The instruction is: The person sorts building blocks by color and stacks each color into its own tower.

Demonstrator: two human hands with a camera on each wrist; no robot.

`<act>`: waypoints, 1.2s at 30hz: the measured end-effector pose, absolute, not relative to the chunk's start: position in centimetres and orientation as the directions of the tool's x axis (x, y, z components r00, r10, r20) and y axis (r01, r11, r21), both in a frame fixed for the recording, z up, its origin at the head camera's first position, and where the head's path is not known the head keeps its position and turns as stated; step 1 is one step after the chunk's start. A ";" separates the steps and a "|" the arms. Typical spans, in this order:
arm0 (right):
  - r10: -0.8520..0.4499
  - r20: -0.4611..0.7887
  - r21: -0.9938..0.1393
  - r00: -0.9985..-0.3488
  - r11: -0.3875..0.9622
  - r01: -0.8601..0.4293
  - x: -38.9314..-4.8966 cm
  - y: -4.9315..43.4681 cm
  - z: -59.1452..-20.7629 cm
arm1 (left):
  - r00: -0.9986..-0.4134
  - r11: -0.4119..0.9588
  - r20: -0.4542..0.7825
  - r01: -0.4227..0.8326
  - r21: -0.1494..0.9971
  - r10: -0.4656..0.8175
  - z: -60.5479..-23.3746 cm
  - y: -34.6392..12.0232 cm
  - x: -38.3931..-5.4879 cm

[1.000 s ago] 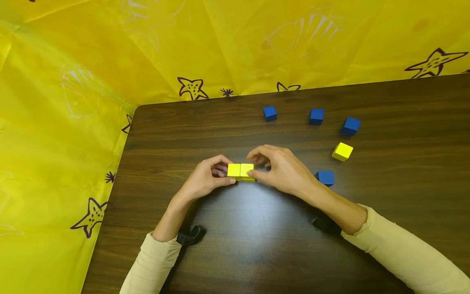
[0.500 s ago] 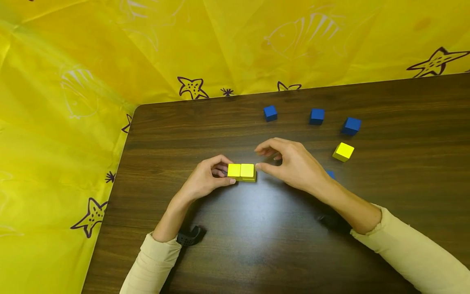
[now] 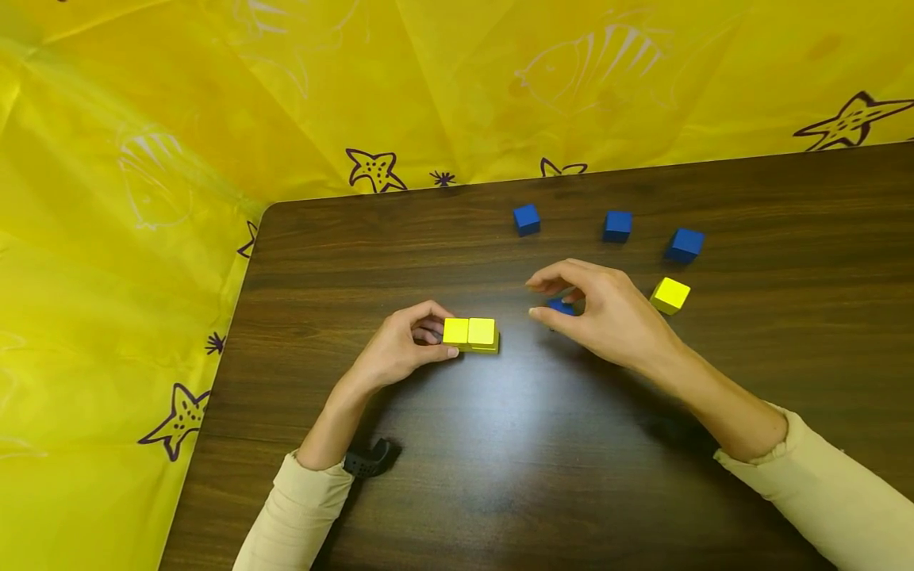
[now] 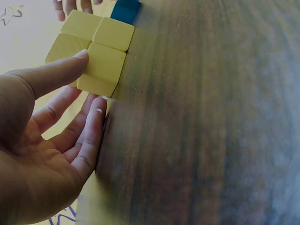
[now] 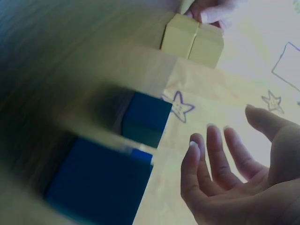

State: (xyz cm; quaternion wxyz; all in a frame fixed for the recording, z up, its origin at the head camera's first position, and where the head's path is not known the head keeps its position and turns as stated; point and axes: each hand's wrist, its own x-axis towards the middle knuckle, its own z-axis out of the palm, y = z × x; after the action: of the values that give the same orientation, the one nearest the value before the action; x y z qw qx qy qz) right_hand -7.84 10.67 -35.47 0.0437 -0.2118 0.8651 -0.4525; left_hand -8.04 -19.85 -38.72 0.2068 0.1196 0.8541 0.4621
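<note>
Yellow stack (image 3: 480, 333) runs left-to-right, left hand (image 3: 395, 349) pinching its left end.
I see the right hand (image 3: 610, 317) relaxed, unladen, near a blue cube (image 3: 561, 306) right of the stack; table (image 3: 457, 476) spreads before the stack, far edge (image 3: 457, 189) beyond.

The room type is unclear, with yellow starfish-print sheeting (image 3: 457, 87) bordering a wood-grain table (image 3: 500, 484).

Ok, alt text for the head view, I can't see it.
The left hand holds one end of stacked yellow cubes on a brown table. A blue cube shows under the open right hand. Beyond are three more blue cubes; one yellow cube is right of that hand.
</note>
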 end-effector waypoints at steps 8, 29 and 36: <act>-0.353 0.166 -0.781 -0.921 0.523 -0.341 -7.9 12.6 -34.9 | -0.888 0.542 -0.242 0.009 0.841 0.390 -38.7 -19.8 -8.1; -0.268 0.223 -0.750 -0.937 0.567 -0.341 -7.9 16.0 -35.4 | -0.885 0.534 -0.236 0.017 0.845 0.401 -38.7 -19.9 -8.2; -0.247 0.235 -0.732 -0.940 0.591 -0.338 -8.0 16.5 -35.4 | -0.885 0.535 -0.239 0.013 0.845 0.399 -38.8 -19.9 -8.1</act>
State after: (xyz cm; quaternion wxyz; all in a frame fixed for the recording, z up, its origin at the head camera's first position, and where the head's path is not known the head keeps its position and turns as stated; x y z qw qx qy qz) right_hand -7.97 16.53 -35.43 -0.0543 -0.1643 0.8903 -0.4212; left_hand -8.11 -19.91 -38.79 0.2068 0.1211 0.8514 0.4666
